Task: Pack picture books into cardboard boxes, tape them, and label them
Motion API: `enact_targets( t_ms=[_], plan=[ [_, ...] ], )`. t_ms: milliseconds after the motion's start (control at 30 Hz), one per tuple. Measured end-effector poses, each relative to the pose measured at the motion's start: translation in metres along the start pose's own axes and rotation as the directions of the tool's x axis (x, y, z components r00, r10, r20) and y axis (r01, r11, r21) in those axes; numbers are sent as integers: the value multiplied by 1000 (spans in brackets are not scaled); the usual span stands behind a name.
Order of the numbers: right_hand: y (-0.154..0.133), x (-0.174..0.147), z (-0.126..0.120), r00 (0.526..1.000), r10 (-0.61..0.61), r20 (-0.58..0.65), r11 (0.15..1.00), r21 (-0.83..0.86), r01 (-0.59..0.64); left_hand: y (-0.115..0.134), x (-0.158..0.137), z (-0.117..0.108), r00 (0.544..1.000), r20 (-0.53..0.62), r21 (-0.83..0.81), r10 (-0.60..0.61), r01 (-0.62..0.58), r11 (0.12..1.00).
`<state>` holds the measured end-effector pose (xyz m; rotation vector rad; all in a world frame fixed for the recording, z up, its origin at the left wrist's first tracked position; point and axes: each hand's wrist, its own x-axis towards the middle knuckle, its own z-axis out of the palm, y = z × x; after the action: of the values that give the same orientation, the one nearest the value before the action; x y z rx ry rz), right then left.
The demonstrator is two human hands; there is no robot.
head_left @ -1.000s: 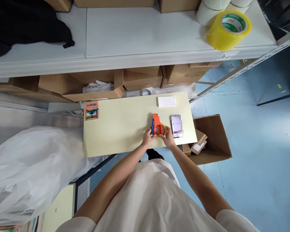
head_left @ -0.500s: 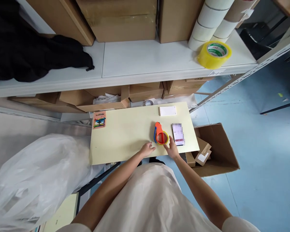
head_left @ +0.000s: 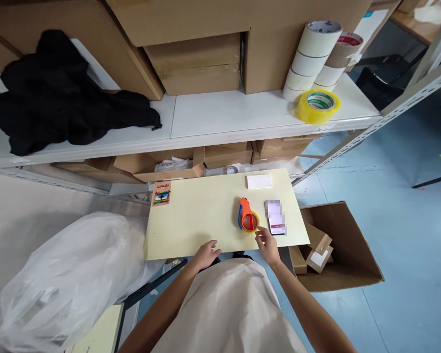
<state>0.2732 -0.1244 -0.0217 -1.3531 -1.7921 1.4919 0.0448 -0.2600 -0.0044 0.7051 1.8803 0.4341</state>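
An orange tape dispenser (head_left: 247, 218) with a yellow roll lies on the pale yellow table (head_left: 202, 220). My right hand (head_left: 267, 243) hovers just below and right of it, fingers apart, holding nothing. My left hand (head_left: 207, 254) rests at the table's near edge, open and empty. A phone (head_left: 275, 216) lies right of the dispenser. A white card (head_left: 259, 181) sits at the far edge and a colourful card (head_left: 162, 193) at the far left corner.
An open cardboard box (head_left: 338, 247) with small parcels stands on the blue floor to the right. A shelf (head_left: 220, 117) behind holds boxes, tape rolls (head_left: 318, 105) and black cloth (head_left: 62, 100). A large clear plastic bag (head_left: 62, 274) lies to the left.
Both hands have let go of the tape dispenser and drawn back toward the near edge. The camera has tilted up, showing more of the shelf.
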Motion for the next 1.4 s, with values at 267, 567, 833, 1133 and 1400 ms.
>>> enact_targets(
  t_ms=[267,567,833,1133,1400],
  plan=[
    [-23,20,22,965,-46,259,995,-77,68,-6,-26,-18,998,-33,299,46,-34,954],
    [-99,47,140,748,-229,623,923,-106,371,-49,-97,-57,930,-367,58,9,13,998],
    [-187,-4,293,277,-410,869,626,47,779,-143,-188,-121,506,-862,-41,-32,-7,999],
    [-275,-74,445,131,-486,864,350,55,935,-263,-205,-223,272,-962,-53,-30,-79,995],
    [-285,-83,496,215,-400,891,372,-56,926,-270,-173,-270,524,-835,81,169,-187,979]
  ],
)
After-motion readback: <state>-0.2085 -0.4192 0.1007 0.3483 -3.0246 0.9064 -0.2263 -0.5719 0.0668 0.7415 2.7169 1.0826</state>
